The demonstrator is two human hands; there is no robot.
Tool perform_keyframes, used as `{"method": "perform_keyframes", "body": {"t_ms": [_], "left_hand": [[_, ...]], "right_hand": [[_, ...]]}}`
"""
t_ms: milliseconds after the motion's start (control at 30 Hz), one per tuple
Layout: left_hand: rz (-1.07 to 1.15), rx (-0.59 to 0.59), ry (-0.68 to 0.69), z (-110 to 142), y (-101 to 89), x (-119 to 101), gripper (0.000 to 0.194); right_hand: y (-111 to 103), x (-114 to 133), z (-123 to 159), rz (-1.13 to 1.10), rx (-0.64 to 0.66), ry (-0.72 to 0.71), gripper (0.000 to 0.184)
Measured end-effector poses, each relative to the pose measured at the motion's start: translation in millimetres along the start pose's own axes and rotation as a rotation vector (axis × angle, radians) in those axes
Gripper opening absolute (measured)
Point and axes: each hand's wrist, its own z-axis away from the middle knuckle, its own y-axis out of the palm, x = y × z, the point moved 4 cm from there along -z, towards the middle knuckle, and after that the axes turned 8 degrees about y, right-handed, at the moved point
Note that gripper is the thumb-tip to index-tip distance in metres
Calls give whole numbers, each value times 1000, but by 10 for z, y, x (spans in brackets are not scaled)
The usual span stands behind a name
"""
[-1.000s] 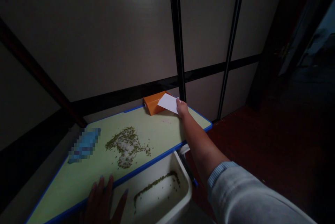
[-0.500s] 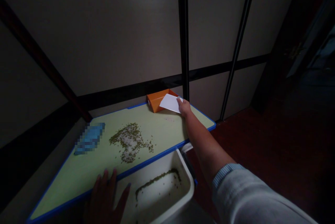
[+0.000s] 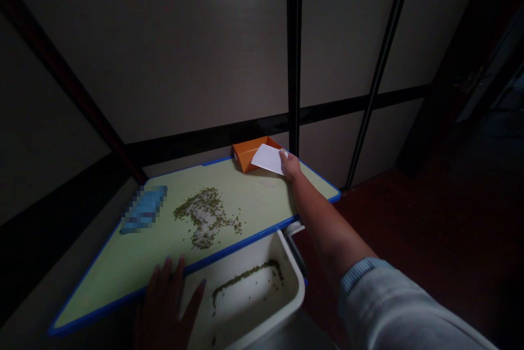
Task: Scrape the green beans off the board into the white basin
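My right hand [image 3: 290, 164] grips a flat white card [image 3: 269, 159] by its right edge, thumb on top. The card is tilted over the front of an orange open-fronted tray [image 3: 245, 154] at the back of the table. My left hand [image 3: 167, 301] rests with fingers spread at the table's front edge, beside a white plastic bin [image 3: 301, 290]. Small green beans [image 3: 204, 197] lie mixed with white grains [image 3: 202, 216] in a loose patch on the tabletop. More green beans [image 3: 245, 274] line the bin's far inner edge.
The pale table [image 3: 102, 284] has a raised blue rim. A blue packet [image 3: 145, 209], blurred out, lies at its left. Panelled cabinet doors [image 3: 213, 55] stand close behind the table. Dark reddish floor [image 3: 393, 219] extends to the right.
The whole view has shifted slightly. My right hand still holds the card by the orange tray, and my left hand stays at the table edge. The bean patch looks the same.
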Motion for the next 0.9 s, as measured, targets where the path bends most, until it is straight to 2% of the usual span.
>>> {"method": "perform_keyframes", "body": {"t_ms": [167,267,333,467,600,733,833,900], "left_hand": [[46,-29,-6,12,-20,-81,60],[62,-119,-46,6,-27,-187,59],[52,-168,-74,3,-26,-236,60],[48,-152,-80,-8,-15,-272,61],[57,-96,-156,-8,-23,-281,65],[83,-81,-206,5,-41,-338,65],[97,-66,-219,12,-49,-371,64],[107,-70,-221,10,-60,-384,64]], "right_hand": [[-22,76,63,-126,-41,111,23],[-40,124,77,-253,-93,236,30],[-22,161,81,-335,-74,292,29],[85,220,117,-400,71,309,20],[200,228,208,-287,250,267,9],[284,204,336,-74,423,231,22],[366,172,470,4,579,208,35],[408,154,559,35,625,168,42]]}}
